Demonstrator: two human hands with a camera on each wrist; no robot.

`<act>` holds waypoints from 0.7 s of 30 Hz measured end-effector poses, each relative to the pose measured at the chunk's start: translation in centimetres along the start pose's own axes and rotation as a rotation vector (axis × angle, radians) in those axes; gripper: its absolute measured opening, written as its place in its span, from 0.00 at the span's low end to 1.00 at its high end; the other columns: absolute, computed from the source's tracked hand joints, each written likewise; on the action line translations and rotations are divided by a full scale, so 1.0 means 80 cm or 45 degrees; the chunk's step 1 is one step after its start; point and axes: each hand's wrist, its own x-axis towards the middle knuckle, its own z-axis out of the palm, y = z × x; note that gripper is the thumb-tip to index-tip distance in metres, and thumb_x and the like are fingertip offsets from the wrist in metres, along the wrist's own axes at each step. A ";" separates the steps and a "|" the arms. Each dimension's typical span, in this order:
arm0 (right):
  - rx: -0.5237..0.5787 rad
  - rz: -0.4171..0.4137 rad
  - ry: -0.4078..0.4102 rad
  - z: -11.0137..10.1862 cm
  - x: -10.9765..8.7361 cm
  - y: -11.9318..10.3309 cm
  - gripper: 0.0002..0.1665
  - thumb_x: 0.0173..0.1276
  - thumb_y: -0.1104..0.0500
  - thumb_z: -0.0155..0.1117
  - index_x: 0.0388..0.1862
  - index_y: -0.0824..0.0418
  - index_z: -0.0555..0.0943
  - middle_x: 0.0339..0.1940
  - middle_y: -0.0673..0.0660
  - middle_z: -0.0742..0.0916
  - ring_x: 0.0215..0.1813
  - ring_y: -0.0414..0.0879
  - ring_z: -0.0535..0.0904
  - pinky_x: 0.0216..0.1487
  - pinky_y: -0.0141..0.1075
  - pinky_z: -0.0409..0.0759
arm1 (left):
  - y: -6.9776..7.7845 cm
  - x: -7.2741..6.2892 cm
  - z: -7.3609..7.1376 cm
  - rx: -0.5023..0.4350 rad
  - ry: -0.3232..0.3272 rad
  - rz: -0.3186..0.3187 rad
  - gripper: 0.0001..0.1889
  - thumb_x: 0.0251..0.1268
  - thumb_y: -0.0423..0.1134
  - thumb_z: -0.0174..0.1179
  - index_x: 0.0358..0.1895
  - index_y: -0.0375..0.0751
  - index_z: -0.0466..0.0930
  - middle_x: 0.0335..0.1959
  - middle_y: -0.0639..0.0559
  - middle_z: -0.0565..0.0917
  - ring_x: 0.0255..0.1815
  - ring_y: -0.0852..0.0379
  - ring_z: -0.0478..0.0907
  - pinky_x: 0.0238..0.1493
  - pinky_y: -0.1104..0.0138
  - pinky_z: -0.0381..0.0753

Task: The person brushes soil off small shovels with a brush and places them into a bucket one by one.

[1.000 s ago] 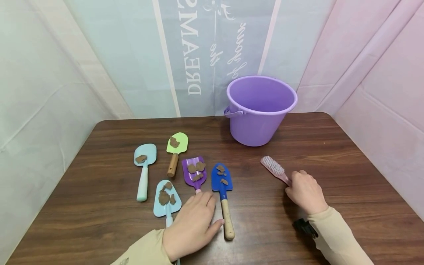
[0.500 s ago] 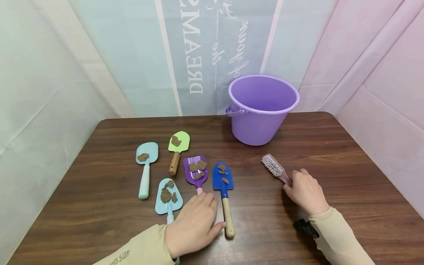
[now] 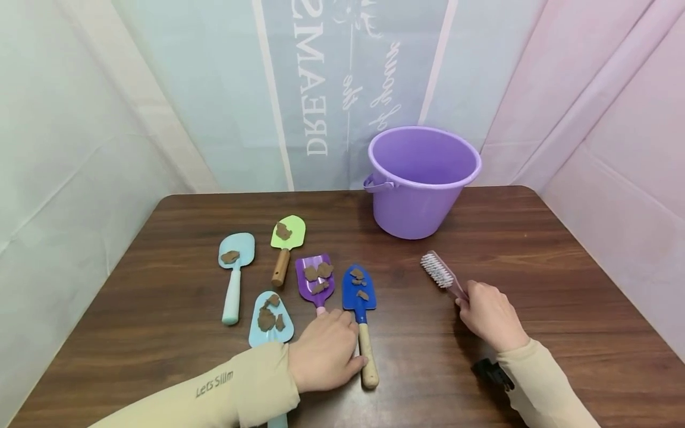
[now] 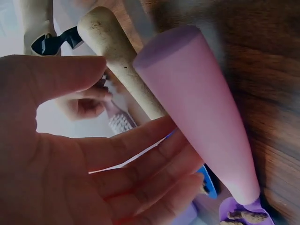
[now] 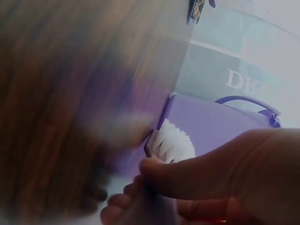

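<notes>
The left grip (image 3: 323,353) is loose, thumb spread well away from the fingers, which lie against or just beside the pink handle (image 4: 201,108) of the purple shovel (image 3: 316,281); whether they touch it I cannot tell. That shovel lies flat on the surface (image 3: 428,368), with 3 brown pieces (image 3: 324,270) on its blade. Closing round the handle off-centre would probably roll the blade and shed all 3, since they seem to rest there unfastened.

The thumb is also close to the wooden handle (image 3: 366,351) of the blue shovel (image 3: 349,298), just to the right; a wide closing of the hand could catch both handles and jolt that load too. On the near left, the sleeve (image 3: 257,380) crosses the light-blue trowel (image 3: 273,337), so a low lift might drag it.

The right grip (image 3: 492,315) is curled firmly round the brush (image 3: 440,272), on the right, near side of the bucket (image 3: 412,211). Sweeping sideways could flick crumbs past its rim.
</notes>
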 end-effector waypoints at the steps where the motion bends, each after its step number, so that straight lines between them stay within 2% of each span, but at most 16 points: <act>1: 0.003 -0.003 0.013 0.000 0.000 0.000 0.12 0.58 0.66 0.62 0.20 0.63 0.69 0.16 0.56 0.74 0.19 0.53 0.71 0.19 0.46 0.67 | 0.001 0.001 0.000 0.005 -0.012 -0.013 0.20 0.59 0.55 0.62 0.35 0.39 0.81 0.28 0.54 0.74 0.30 0.59 0.68 0.35 0.67 0.70; 7: 0.010 -0.044 0.108 -0.002 0.004 -0.002 0.08 0.60 0.68 0.58 0.23 0.67 0.70 0.17 0.60 0.76 0.20 0.59 0.75 0.21 0.52 0.70 | 0.007 0.011 -0.001 0.013 -0.092 -0.107 0.25 0.62 0.61 0.57 0.30 0.38 0.81 0.27 0.52 0.76 0.29 0.56 0.69 0.36 0.64 0.69; 13: 0.026 -0.048 0.140 -0.001 0.004 -0.003 0.05 0.61 0.68 0.57 0.26 0.67 0.72 0.18 0.59 0.78 0.22 0.58 0.76 0.26 0.54 0.72 | 0.015 0.018 0.005 0.044 -0.127 -0.167 0.28 0.64 0.62 0.53 0.31 0.36 0.82 0.28 0.50 0.78 0.31 0.54 0.70 0.37 0.64 0.69; 17: 0.041 -0.059 0.158 0.001 0.004 -0.005 0.03 0.60 0.68 0.58 0.28 0.67 0.75 0.20 0.59 0.80 0.24 0.57 0.77 0.26 0.53 0.73 | 0.016 0.023 0.012 0.095 -0.108 -0.184 0.29 0.64 0.62 0.52 0.22 0.39 0.82 0.26 0.48 0.80 0.29 0.53 0.71 0.33 0.63 0.68; 21: 0.045 -0.076 0.197 0.003 0.004 -0.006 0.02 0.61 0.68 0.59 0.29 0.67 0.76 0.21 0.59 0.81 0.24 0.57 0.77 0.28 0.54 0.73 | 0.014 0.030 0.018 0.097 -0.063 -0.193 0.28 0.63 0.60 0.53 0.11 0.45 0.75 0.19 0.49 0.80 0.23 0.53 0.72 0.27 0.62 0.66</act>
